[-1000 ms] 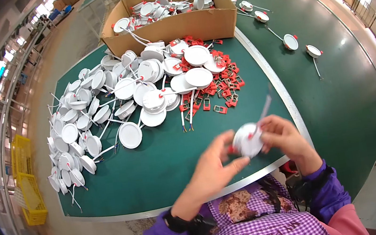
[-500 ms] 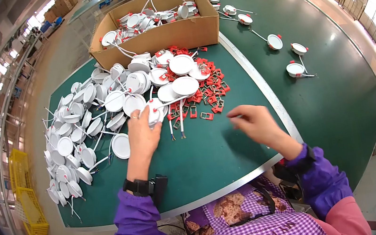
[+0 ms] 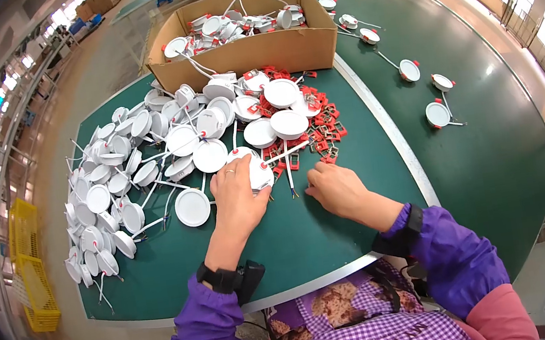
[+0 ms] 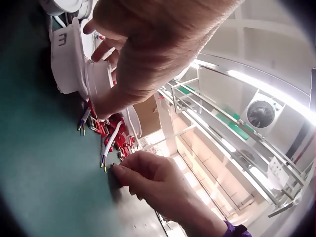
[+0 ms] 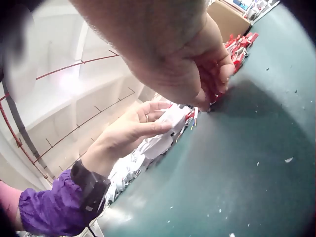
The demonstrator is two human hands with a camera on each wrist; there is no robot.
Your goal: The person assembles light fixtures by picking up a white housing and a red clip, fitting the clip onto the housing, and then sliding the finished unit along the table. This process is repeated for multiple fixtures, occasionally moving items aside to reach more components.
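Observation:
My left hand [image 3: 235,199] grips a white round downlight [image 3: 259,176] at the front of the pile, thumb on its near side and fingers over the far side. From that downlight a white cable [image 3: 287,152] with a red grommet runs right. My right hand [image 3: 339,190] is low over the green table, at the near edge of the red clips [image 3: 332,124]. Its thumb and fingers are curled together, and red of a clip [image 5: 213,98] shows between them in the right wrist view. Bare wire ends [image 4: 104,165] hang close to those fingertips.
White downlights [image 3: 182,140] lie heaped across the left of the table. Behind them stands a cardboard box [image 3: 244,62] full of more. A metal edge strip [image 3: 383,117] separates the table from a green belt [image 3: 508,132], where several downlights [image 3: 437,114] with red clips lie.
The downlight held in both hands a second ago is gone from them; another now lies on the belt. My left hand has taken hold of a downlight at the pile. My right hand has moved left to the clips.

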